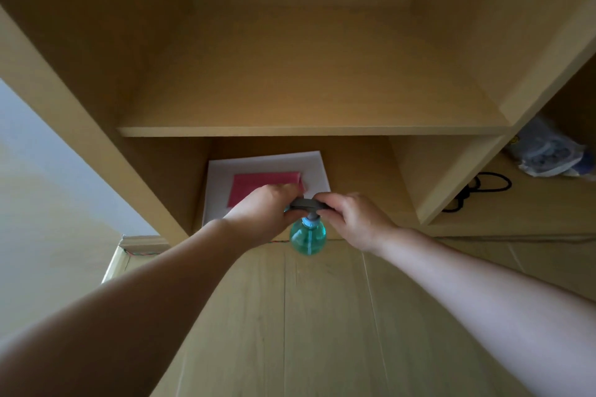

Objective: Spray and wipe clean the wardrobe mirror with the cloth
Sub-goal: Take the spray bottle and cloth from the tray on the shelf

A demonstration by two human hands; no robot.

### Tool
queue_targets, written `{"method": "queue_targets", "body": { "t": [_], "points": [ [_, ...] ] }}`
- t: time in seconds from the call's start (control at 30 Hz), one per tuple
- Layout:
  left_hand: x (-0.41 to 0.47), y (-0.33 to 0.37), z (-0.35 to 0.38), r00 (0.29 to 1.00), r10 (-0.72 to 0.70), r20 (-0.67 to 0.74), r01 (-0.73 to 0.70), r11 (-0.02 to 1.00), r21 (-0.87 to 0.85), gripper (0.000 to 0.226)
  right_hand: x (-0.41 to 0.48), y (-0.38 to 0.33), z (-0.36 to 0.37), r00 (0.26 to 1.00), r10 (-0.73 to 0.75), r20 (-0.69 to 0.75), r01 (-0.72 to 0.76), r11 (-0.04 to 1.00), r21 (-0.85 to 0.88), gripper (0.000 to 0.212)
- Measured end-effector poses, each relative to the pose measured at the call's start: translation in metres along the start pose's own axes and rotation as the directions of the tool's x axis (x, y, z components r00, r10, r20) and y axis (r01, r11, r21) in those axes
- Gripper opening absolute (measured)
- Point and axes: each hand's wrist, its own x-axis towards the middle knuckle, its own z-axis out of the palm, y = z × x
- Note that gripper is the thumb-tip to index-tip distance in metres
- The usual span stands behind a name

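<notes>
In the head view, the spray bottle is held upright, its grey head gripped by curled fingers of the left hand and the right hand. The cloth lies flat just beyond the left hand, judged the nearer one, on a white sheet (lower shelf). No mirror is seen.
</notes>
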Motion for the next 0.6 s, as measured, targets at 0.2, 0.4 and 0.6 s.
{"method": "queue_targets", "body": {
  "t": [0.2, 0.4, 0.6],
  "points": [
    [-0.023, -0.026, -0.015, 0.998, -0.043, -0.047, 0.043, 0.999, 0.014, 0.015, 0.028, -0.008, 0.021, 0.997, 0.016, 0.072, -0.02, 0.998, 0.062, 0.024],
    [-0.047, -0.056, -0.026, 0.988, -0.133, -0.078, 0.136, 0.99, 0.043, 0.021, 0.055, 0.004, 0.047, 0.99, 0.051, 0.134, -0.054, 0.998, 0.02, 0.058],
    [-0.066, -0.081, -0.03, 0.984, -0.169, -0.057, 0.174, 0.979, 0.103, 0.02, 0.091, 0.022, 0.085, 0.954, 0.24, 0.18, -0.19, 0.948, -0.255, 0.063]
  ]
}}
